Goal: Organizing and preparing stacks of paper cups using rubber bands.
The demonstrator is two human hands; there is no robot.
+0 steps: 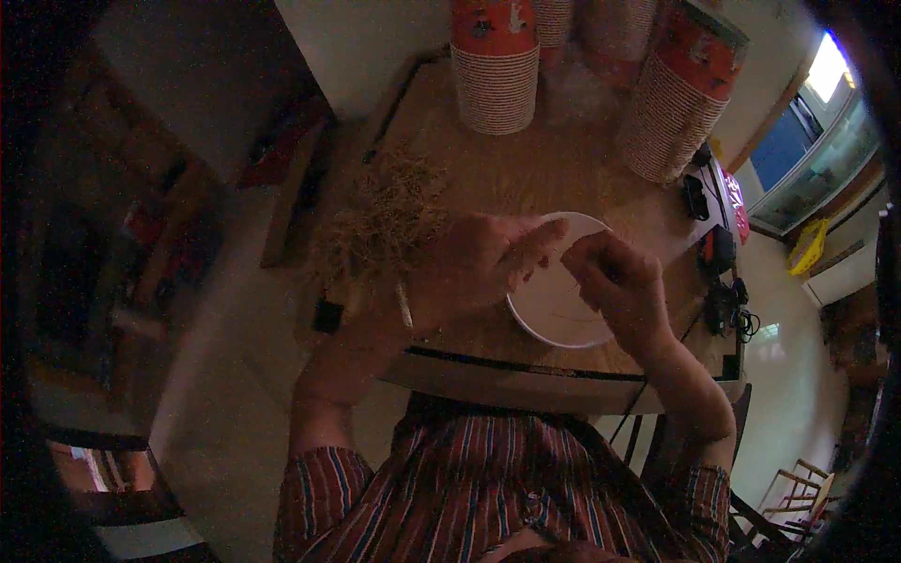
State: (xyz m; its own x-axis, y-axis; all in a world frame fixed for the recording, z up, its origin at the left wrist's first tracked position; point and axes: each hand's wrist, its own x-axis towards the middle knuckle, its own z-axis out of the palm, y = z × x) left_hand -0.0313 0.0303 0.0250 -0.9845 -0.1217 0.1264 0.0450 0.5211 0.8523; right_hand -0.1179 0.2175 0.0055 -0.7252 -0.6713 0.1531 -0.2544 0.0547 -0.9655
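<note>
Wooden table (526, 178): red-topped cup stacks (495, 66), white bowl (554, 305)

Three tall stacks of ribbed paper cups (495, 66) at the far edge of my bench (563, 164), a heap of dry straw-like fibres (380, 216) to my left, dark tangled cables and gadgets (718, 272) along the right edge, wooden chair (798, 488) on the floor.

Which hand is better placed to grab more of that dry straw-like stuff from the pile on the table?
Probably the left hand: it lies right beside the straw pile, at the white bowl's left rim. The right hand is over the bowl, farther from the pile, fingers pinched together.
</note>
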